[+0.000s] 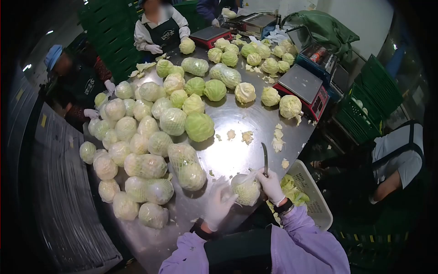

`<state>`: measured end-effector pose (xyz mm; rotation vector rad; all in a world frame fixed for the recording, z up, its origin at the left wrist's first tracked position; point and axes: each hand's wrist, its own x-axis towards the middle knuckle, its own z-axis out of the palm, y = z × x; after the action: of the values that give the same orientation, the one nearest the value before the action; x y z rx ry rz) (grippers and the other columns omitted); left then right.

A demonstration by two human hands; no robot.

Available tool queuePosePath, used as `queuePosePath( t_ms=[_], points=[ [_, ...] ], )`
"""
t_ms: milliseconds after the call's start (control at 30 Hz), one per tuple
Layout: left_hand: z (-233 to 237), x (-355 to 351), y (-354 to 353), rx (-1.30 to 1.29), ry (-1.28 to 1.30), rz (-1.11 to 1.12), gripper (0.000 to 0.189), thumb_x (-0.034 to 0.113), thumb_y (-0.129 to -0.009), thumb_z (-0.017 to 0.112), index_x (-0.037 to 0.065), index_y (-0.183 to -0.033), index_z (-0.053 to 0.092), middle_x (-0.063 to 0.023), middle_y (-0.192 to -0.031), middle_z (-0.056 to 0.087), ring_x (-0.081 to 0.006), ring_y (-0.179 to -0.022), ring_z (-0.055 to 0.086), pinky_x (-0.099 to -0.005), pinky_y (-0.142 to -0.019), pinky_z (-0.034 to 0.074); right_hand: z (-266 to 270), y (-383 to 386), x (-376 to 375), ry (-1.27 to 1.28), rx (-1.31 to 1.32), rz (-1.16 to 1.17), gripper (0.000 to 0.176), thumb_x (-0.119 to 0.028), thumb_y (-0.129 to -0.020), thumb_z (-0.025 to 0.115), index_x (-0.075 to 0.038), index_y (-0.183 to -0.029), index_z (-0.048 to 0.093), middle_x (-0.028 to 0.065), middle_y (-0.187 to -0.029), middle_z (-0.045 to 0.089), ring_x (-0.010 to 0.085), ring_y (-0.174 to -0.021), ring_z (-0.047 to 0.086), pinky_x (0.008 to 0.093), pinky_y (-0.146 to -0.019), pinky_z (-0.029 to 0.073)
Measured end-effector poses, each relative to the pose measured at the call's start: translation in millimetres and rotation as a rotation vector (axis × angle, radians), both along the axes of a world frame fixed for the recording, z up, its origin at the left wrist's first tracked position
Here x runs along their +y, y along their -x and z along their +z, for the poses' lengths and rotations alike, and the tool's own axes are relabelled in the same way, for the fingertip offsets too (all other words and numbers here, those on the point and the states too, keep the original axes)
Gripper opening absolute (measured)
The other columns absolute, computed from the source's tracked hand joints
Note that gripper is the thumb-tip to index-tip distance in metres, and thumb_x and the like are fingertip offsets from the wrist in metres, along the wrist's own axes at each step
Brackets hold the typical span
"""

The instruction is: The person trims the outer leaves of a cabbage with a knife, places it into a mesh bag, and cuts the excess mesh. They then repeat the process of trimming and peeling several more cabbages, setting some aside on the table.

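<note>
My right hand [273, 186], in a white glove, is closed round a knife [265, 157] whose narrow, curved dark blade points up. Its fingers also lie against the right side of a cabbage [246, 189] wrapped in clear film and foam net. On the other side, my left hand [219, 205], also gloved, has its fingers apart, with fingertips right at the cabbage's lower left. Bits of leaf lie on the metal table [228, 157] beyond it.
Many net-wrapped cabbages [148, 166] crowd the table's left side, with bare cabbages [200, 127] behind them. A white basket [315, 194] of leaves stands at my right. Red scales [301, 84] sit at the right edge. Several people work around the table.
</note>
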<state>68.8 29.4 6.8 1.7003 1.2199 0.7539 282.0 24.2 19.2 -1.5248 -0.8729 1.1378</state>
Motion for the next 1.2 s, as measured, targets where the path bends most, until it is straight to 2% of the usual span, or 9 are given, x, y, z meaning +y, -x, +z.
queuePosePath(
  t_ms=[100,200,700,767,800,833,900,1033,1200],
  points=[
    [-6,-8,-19,0.108,-0.290,0.084,0.057,0.029,-0.081,0.070,0.001,-0.125,0.048,-0.0213,-0.126,0.051,-0.0357,-0.119,0.048,-0.0415,-0.098,0.040,-10,27,-20,-0.282,-0.520,0.037,0.016,-0.014,-0.086,0.064,0.001,-0.087,0.061,0.0105,-0.068,0.059,0.0165,-0.060,0.055,0.0308,-0.058,0.045],
    [-14,-5,-21,0.024,-0.112,0.013,0.059,0.024,-0.080,0.068,0.000,-0.130,0.045,-0.0217,-0.125,0.052,-0.0372,-0.118,0.049,-0.0413,-0.099,0.040,-13,44,-34,-0.276,-0.451,0.028,0.014,-0.013,-0.087,0.063,0.000,-0.086,0.061,0.0087,-0.067,0.058,0.0163,-0.060,0.055,0.0319,-0.058,0.044],
    [-32,3,15,0.161,-0.146,0.006,0.034,0.007,-0.084,0.046,0.003,-0.116,0.058,-0.0208,-0.104,0.064,-0.0357,-0.096,0.062,-0.0403,-0.085,0.049,-11,25,-43,0.091,0.584,-0.012,0.018,-0.017,-0.095,0.053,-0.004,-0.083,0.057,-0.0026,-0.061,0.049,0.0068,-0.046,0.043,0.0213,-0.046,0.037],
    [-46,6,24,0.194,-0.153,0.030,0.033,0.007,-0.083,0.047,0.004,-0.114,0.059,-0.0198,-0.101,0.065,-0.0351,-0.094,0.062,-0.0409,-0.084,0.049,-37,13,-49,-0.048,0.821,0.264,0.009,-0.009,-0.091,0.056,-0.001,-0.094,0.060,0.0016,-0.072,0.058,0.0091,-0.058,0.054,0.0224,-0.057,0.045],
    [-60,12,34,0.251,-0.083,0.108,0.031,0.007,-0.083,0.047,0.004,-0.111,0.060,-0.0196,-0.099,0.065,-0.0352,-0.093,0.062,-0.0410,-0.083,0.049,-14,21,-51,-0.163,0.047,0.245,0.028,-0.022,-0.098,0.044,0.001,-0.096,0.060,0.0003,-0.081,0.060,0.0097,-0.070,0.057,0.0227,-0.064,0.045],
    [-72,23,42,0.302,-0.021,0.190,0.030,0.007,-0.082,0.047,0.003,-0.108,0.060,-0.0195,-0.097,0.065,-0.0353,-0.092,0.062,-0.0410,-0.082,0.049,2,25,-51,-0.171,0.044,0.250,0.028,-0.022,-0.098,0.044,0.001,-0.096,0.060,0.0003,-0.081,0.060,0.0097,-0.070,0.057,0.0227,-0.064,0.045],
    [-76,30,50,0.332,-0.035,0.167,0.024,0.009,-0.086,0.047,0.002,-0.105,0.060,-0.0177,-0.093,0.066,-0.0325,-0.088,0.064,-0.0390,-0.080,0.050,18,28,-54,0.072,0.645,-0.143,0.029,-0.016,-0.100,0.041,0.003,-0.107,0.061,0.0029,-0.098,0.063,0.0104,-0.091,0.058,0.0237,-0.077,0.047],
    [-87,28,38,-0.035,0.028,0.015,0.028,0.008,-0.091,0.052,0.003,-0.118,0.056,-0.0091,-0.098,0.064,-0.0161,-0.084,0.060,-0.0314,-0.076,0.049,0,4,-52,-0.121,0.194,0.136,0.034,-0.024,-0.099,0.046,0.004,-0.112,0.061,0.0056,-0.107,0.063,0.0130,-0.097,0.060,0.0253,-0.083,0.047],
    [1,-9,13,-0.284,0.130,0.139,0.057,0.003,-0.082,0.067,0.001,-0.133,0.041,-0.0089,-0.129,0.048,-0.0169,-0.110,0.052,-0.0288,-0.087,0.047,-8,0,-49,0.031,0.695,-0.045,0.037,-0.024,-0.101,0.041,0.002,-0.125,0.052,0.0074,-0.115,0.061,0.0178,-0.108,0.058,0.0280,-0.093,0.045]
  ],
)
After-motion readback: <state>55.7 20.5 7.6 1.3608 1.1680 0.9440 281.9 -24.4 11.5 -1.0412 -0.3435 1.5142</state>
